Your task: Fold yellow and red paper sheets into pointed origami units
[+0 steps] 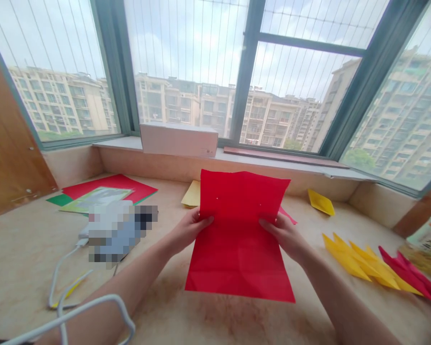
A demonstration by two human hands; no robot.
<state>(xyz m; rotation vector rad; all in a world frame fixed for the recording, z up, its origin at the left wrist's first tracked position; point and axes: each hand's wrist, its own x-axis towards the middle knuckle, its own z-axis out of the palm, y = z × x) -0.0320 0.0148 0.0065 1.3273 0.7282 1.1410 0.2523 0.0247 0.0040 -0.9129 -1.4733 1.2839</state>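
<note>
A large red sheet of paper (242,244) is held up in front of me over the stone-look counter, bent across its middle. My left hand (191,227) pinches its left edge, thumb on the near face and fingers behind. On the opposite edge my right hand (283,234) grips it the same way. Behind the sheet, a pale yellow piece of paper (191,194) shows at the left. A bit of pinkish-red paper pokes out at the right, mostly hidden.
Folded yellow paper pieces (366,263) and folded red paper (409,273) lie at the right, with one yellow piece (321,202) farther back. Red and green sheets (111,187) lie at the left. A white cable (93,302) loops near my left forearm. A white box (179,140) stands on the windowsill.
</note>
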